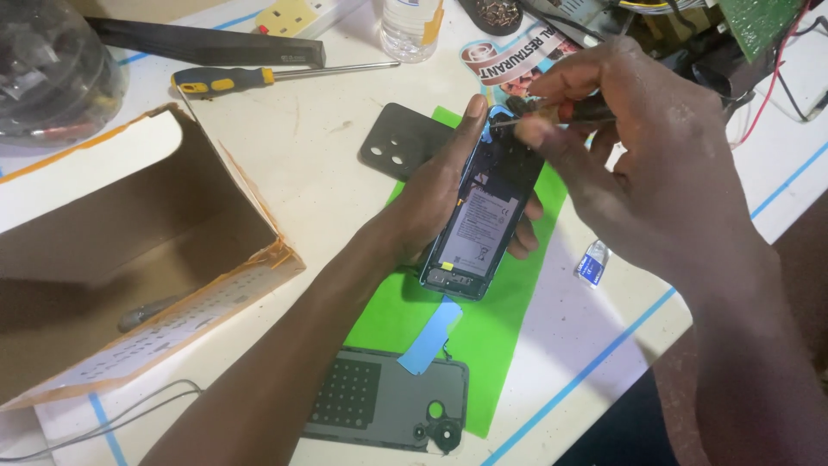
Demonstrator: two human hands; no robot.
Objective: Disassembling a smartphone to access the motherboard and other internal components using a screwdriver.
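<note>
My left hand point(435, 194) holds an opened smartphone point(483, 220) from below, thumb along its left edge, over a green mat point(517, 285). The phone's back is off, so its battery and inner boards show. My right hand point(647, 164) pinches a small screwdriver point(552, 112) with its tip at the phone's top end. A dark inner cover plate point(398, 142) with round holes lies just left of the phone. The removed grey back cover point(388, 401) rests at the mat's near end, beside a blue strip point(429, 336).
An open cardboard box point(129, 250) stands at the left. A yellow-and-blue screwdriver point(259, 79) and a plastic bottle point(410, 26) lie at the back. A small blue-white card point(592, 263) sits right of the mat. The table edge runs along the lower right.
</note>
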